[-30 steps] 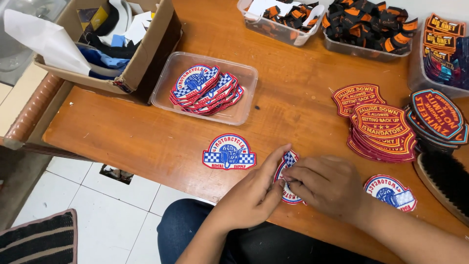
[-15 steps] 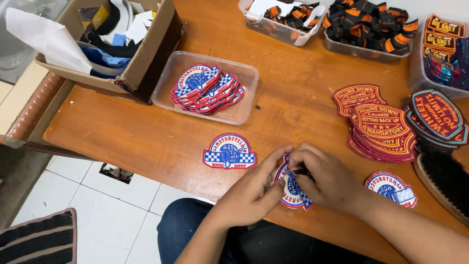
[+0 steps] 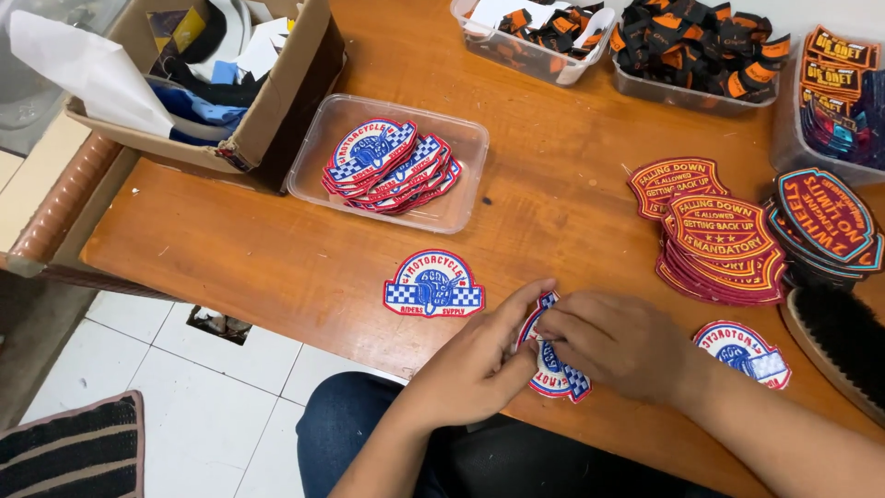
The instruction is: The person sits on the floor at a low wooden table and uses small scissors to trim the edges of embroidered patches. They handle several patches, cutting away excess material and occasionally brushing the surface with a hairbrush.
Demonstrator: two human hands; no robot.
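At about nine o'clock from the person, an open brown cardboard box (image 3: 277, 101) of cloth scraps and white paper sat at the far left of the orange-brown wooden table (image 3: 230, 249), and past the table's near edge white floor tiles (image 3: 184, 406) showed below. Toward eleven o'clock a clear plastic tray (image 3: 461, 138) held a fanned stack of the red, white and blue embroidered patches (image 3: 383, 166), and nearer, a single patch of the same kind (image 3: 433, 284) lay flat by itself, face up. At the near edge, the left hand (image 3: 475, 364) and the right hand (image 3: 618, 346) met over one red, white and blue embroidered patch with a checkered band (image 3: 553, 373). The left hand's fingers (image 3: 525, 300) were curled and pinching its left rim; the right hand's were bent over its top edge, closed on it, with nothing else in either hand. The patch lay directly between the two hands, its long axis running roughly from twelve to six o'clock, tilted a little, and both hands were touching it alike. Toward two o'clock stood a stack of dark red and orange badge-shaped patches (image 3: 719, 235), with another blue and white patch (image 3: 742, 350) at three o'clock, just beside the right wrist.
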